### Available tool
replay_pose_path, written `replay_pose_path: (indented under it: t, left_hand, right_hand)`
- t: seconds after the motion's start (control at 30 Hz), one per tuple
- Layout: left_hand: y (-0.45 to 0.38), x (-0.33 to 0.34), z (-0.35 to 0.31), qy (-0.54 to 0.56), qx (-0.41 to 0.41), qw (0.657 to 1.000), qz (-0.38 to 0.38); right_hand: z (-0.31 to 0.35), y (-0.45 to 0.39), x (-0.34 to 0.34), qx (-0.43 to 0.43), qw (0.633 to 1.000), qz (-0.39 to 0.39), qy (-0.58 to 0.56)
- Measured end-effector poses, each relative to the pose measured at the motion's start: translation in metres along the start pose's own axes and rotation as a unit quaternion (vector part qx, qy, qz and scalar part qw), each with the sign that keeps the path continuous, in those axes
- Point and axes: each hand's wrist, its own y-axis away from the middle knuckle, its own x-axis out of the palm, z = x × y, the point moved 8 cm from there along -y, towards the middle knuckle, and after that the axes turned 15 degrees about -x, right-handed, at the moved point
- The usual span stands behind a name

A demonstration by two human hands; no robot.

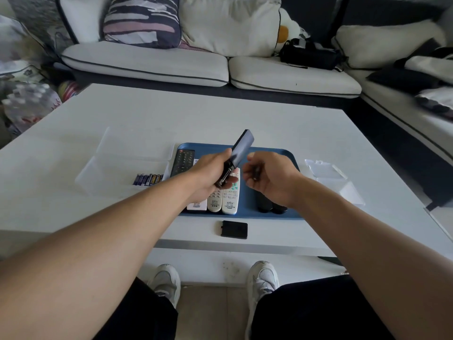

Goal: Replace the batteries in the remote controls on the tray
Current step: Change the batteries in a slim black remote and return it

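Left hand (210, 171) grips light, rigid black remote (235, 155) near open battery end; right hand (267, 177) curls around something small and dark, possibly battery.

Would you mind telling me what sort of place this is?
Most likely a home living room: a white cushioned corner sofa with a striped throw pillow wraps round a low white coffee table.

Black remote (236, 155) is held tilted above blue tray (247, 212), battery bay exposed. White remotes (224, 197) and black remotes (182, 161) are laid on tray. Back cover (234, 229) is laid before tray. Batteries (147, 179) are lined up left.
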Motion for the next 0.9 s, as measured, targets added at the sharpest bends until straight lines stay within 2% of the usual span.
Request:
replay_pose_path:
  t: [0.07, 0.13, 0.2, 0.27, 0.37, 0.5, 0.7, 0.9]
  left_hand:
    - [0.001, -0.001, 0.001, 0.007, -0.008, 1.0, 0.012]
    - [0.003, 0.002, 0.0, 0.019, -0.012, 0.999, 0.026]
    - [0.005, 0.004, 0.001, 0.03, -0.018, 0.999, 0.036]
    - [0.007, 0.007, 0.002, 0.045, -0.031, 0.997, 0.048]
    - [0.011, 0.008, 0.002, 0.058, -0.044, 0.996, 0.058]
    - [0.012, 0.007, 0.001, 0.065, -0.04, 0.995, 0.066]
    - [0.016, 0.004, 0.001, 0.122, -0.049, 0.989, 0.063]
    - [0.018, 0.001, 0.001, 0.152, -0.086, 0.983, 0.054]
  right_hand:
    - [-0.005, -0.001, -0.002, 0.004, 0.998, 0.019, 0.067]
    - [-0.001, -0.002, -0.002, -0.043, 0.976, 0.055, 0.205]
    - [0.011, 0.0, 0.007, -0.146, 0.908, 0.101, 0.379]
    - [0.017, 0.005, 0.02, -0.228, 0.842, 0.135, 0.47]
    - [0.02, 0.01, 0.032, -0.267, 0.798, 0.158, 0.516]
    - [0.023, 0.015, 0.039, -0.267, 0.747, 0.177, 0.582]
    - [0.031, 0.021, 0.047, -0.303, 0.671, 0.146, 0.66]
    - [0.034, 0.024, 0.057, -0.384, 0.626, 0.119, 0.668]
